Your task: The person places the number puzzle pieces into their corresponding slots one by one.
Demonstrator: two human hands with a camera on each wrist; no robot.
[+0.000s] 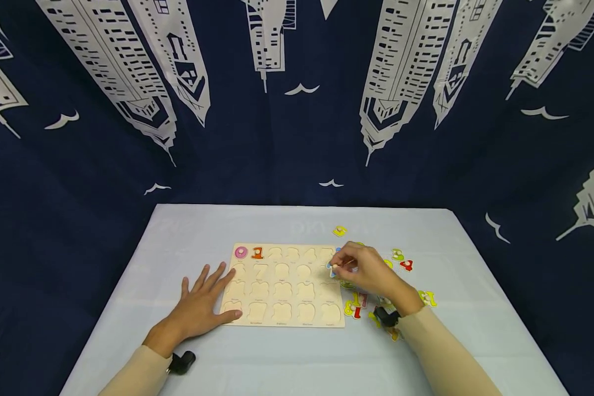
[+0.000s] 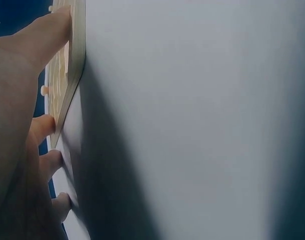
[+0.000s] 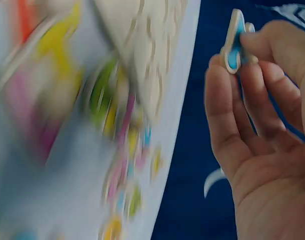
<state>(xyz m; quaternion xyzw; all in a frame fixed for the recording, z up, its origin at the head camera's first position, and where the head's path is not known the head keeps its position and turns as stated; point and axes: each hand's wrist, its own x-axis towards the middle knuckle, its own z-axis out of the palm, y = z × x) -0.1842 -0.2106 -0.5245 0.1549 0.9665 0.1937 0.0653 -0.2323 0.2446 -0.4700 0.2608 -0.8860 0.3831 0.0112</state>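
A light wooden number puzzle board (image 1: 269, 279) lies on the table, with rows of recesses. A pink 0 piece (image 1: 241, 252) and an orange-red 1 piece (image 1: 257, 253) sit in its top left recesses. My left hand (image 1: 198, 308) rests spread at the board's left edge, thumb and a fingertip on the wood; the left wrist view shows the thumb (image 2: 47, 37) on the board's edge. My right hand (image 1: 368, 269) pinches a blue puzzle piece (image 3: 234, 47) by its knob, held up over the board's right side. Which number it is, I cannot tell.
Several loose number pieces lie right of the board, among them a red 4 (image 1: 406, 265), a yellow-green piece (image 1: 427, 298) and a yellow 5 (image 1: 339, 231) behind it. Some are partly hidden under my right arm. A dark cloth (image 1: 277, 137) with white buildings hangs behind the white table (image 1: 188, 231).
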